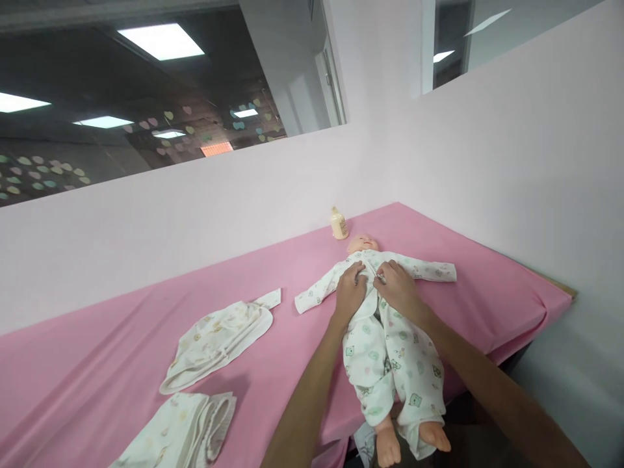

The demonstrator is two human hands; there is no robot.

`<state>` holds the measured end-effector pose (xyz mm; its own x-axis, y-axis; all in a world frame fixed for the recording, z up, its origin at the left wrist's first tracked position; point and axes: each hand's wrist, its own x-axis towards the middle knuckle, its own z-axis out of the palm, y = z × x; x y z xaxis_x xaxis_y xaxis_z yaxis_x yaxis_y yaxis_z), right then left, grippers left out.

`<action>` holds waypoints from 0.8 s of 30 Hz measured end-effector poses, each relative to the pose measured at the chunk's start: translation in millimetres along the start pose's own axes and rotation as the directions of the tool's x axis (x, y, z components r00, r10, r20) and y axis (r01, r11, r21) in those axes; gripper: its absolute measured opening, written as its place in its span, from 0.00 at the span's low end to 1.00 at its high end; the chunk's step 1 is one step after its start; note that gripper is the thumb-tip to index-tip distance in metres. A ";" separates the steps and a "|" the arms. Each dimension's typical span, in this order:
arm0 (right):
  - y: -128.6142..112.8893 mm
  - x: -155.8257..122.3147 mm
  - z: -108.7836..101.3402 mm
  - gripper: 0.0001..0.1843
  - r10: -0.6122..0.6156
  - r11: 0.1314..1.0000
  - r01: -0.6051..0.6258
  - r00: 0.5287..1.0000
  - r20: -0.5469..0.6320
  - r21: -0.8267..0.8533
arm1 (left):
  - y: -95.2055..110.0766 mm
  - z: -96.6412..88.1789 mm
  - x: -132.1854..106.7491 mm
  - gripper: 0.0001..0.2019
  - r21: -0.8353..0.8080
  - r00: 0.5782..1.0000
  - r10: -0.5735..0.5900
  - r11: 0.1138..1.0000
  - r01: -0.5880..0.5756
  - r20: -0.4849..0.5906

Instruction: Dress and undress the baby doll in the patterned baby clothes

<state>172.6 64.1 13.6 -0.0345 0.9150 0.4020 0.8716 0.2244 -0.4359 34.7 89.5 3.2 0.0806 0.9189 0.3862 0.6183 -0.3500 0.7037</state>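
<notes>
A baby doll (363, 243) lies on its back on the pink-covered table, its feet toward me. It wears a white printed top (324, 286) with long sleeves spread to both sides, and matching trousers (414, 364). My left hand (351, 286) rests on the left part of the chest, fingers bent onto the cloth. My right hand (397, 286) is at the top's front opening, its thumb and fingers pinched on the cloth edge near the chest. What lies under the left fingertips is hidden.
A cream bottle (338, 224) stands behind the doll's head. To the left lie a printed baby garment (219, 338) and a folded printed cloth (175, 432). The pink sheet (121, 331) covers the table, which meets white walls at the back and right. Windows are above.
</notes>
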 end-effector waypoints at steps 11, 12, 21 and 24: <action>-11.2 -5.6 -8.8 0.10 -0.010 0.968 0.033 0.996 0.093 -0.248 | -2.4 1.4 -0.9 0.19 -0.011 1.000 -0.001 1.000 0.001 -0.005; -10.9 -5.3 -8.6 0.11 -0.008 0.967 0.032 0.995 0.095 -0.253 | -2.5 1.5 -0.9 0.19 -0.011 1.000 0.001 1.000 -0.001 -0.006; -4.7 1.8 -10.8 0.09 -0.046 0.960 0.073 0.993 0.106 -0.270 | 0.0 0.9 -1.5 0.18 -0.024 1.000 0.004 1.000 -0.004 -0.006; -2.7 1.6 -8.0 0.08 -0.038 0.975 0.050 0.998 0.057 -0.217 | 1.0 0.3 -2.3 0.18 -0.034 1.000 -0.005 0.999 0.005 -0.007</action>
<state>174.1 62.2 21.9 -0.0960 0.9234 0.3717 0.9541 0.1917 -0.2299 35.4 87.1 2.9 0.0717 0.9195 0.3866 0.5919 -0.3512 0.7255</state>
